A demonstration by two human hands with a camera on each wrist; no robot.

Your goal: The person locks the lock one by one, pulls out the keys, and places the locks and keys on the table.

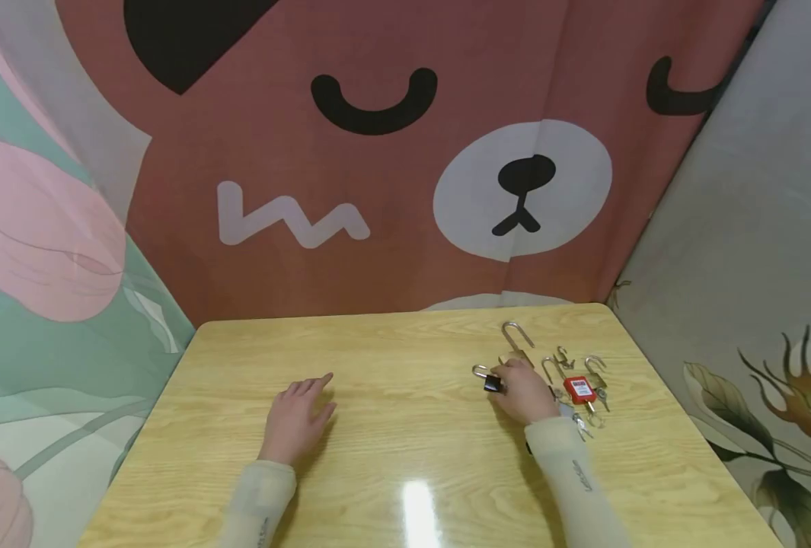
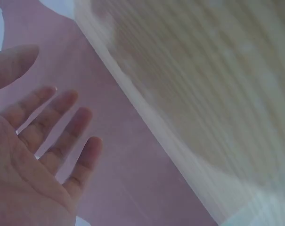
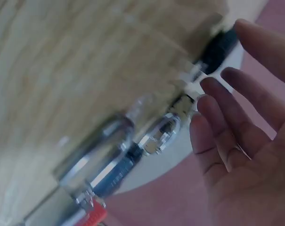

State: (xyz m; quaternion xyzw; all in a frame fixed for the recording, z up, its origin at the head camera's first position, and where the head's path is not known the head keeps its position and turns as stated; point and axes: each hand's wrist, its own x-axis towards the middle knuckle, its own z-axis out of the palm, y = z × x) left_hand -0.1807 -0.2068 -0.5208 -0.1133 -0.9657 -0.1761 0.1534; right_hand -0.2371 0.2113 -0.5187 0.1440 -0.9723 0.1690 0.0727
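Near the right side of the table, my right hand (image 1: 523, 392) pinches a small black padlock (image 1: 493, 383) between thumb and index finger; its silver shackle points away to the left. The right wrist view shows the black padlock (image 3: 220, 52) at the thumb tip, the other fingers fairly straight. Beyond this hand lies a brass padlock with a tall open shackle (image 1: 518, 335), its body partly hidden by the fingers. My left hand (image 1: 295, 418) hovers over or rests on the left half of the table, fingers spread and holding nothing; the left wrist view shows its bare palm (image 2: 29, 174).
Right of my right hand lie a red padlock (image 1: 579, 390), a brass padlock with a curved shackle (image 1: 595, 373), a tiny padlock (image 1: 563, 356) and several keys (image 1: 581, 426). The wooden table (image 1: 378, 441) meets a bear-print curtain (image 1: 391, 274) at its back edge.
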